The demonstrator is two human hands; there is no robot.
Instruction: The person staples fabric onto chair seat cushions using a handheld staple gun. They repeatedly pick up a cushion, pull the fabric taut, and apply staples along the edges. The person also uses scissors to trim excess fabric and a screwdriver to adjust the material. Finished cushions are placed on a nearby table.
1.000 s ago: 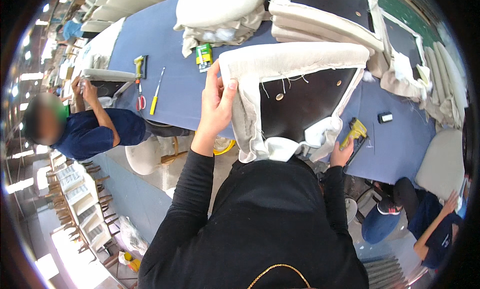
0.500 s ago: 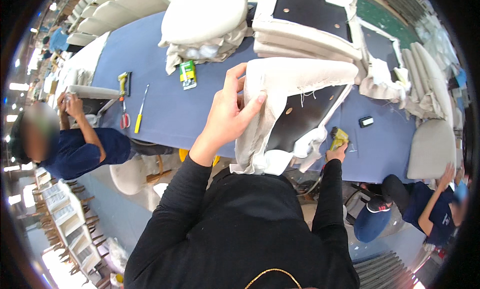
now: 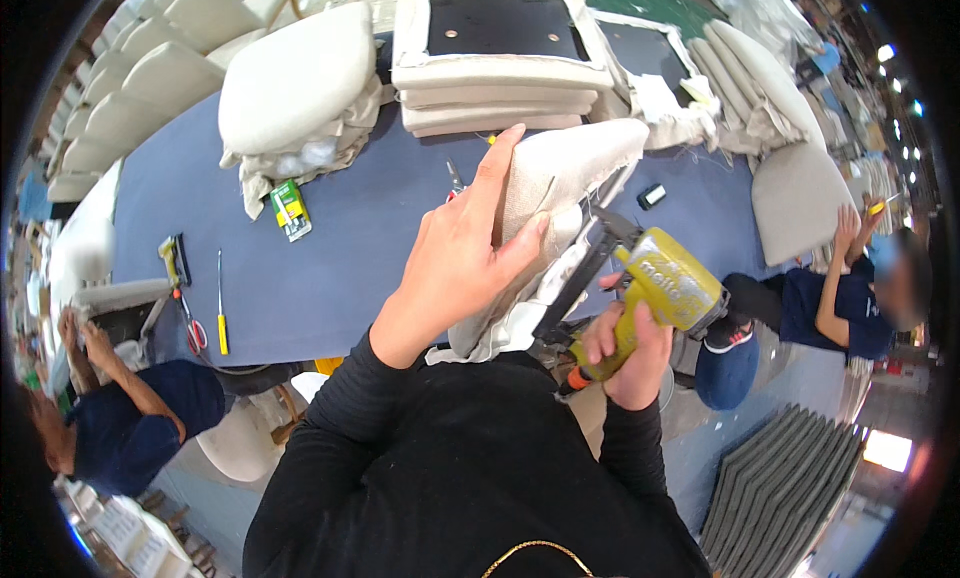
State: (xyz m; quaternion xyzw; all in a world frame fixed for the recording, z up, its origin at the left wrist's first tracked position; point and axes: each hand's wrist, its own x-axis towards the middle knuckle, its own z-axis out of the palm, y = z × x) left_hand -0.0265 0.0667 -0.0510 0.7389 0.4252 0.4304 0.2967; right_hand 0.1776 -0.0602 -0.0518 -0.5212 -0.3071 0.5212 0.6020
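My left hand point(image 3: 450, 253) grips the beige upholstered chair seat point(image 3: 575, 168), thumb on one side and fingers over its edge. The seat stands tilted on edge against my front, with loose fabric and white padding along its underside. My right hand point(image 3: 640, 363) is wrapped round the handle of a yellow staple gun point(image 3: 675, 278) with a black magazine and an orange hose fitting. The gun's nose is beside the seat's underside edge; whether they touch I cannot tell. Most of the dark underside is hidden from this angle.
On the blue table point(image 3: 350, 268) lie scissors point(image 3: 190, 323), a yellow-handled screwdriver point(image 3: 221, 318), another staple gun point(image 3: 172, 263), a green-yellow packet point(image 3: 291, 211) and a small black box point(image 3: 651, 196). Stacked seats point(image 3: 500, 98) line the far side. Co-workers sit left and right.
My right hand has lifted the staple gun from the table up to the seat. The seat has turned more edge-on, hiding most of its dark underside. The view has swung right.
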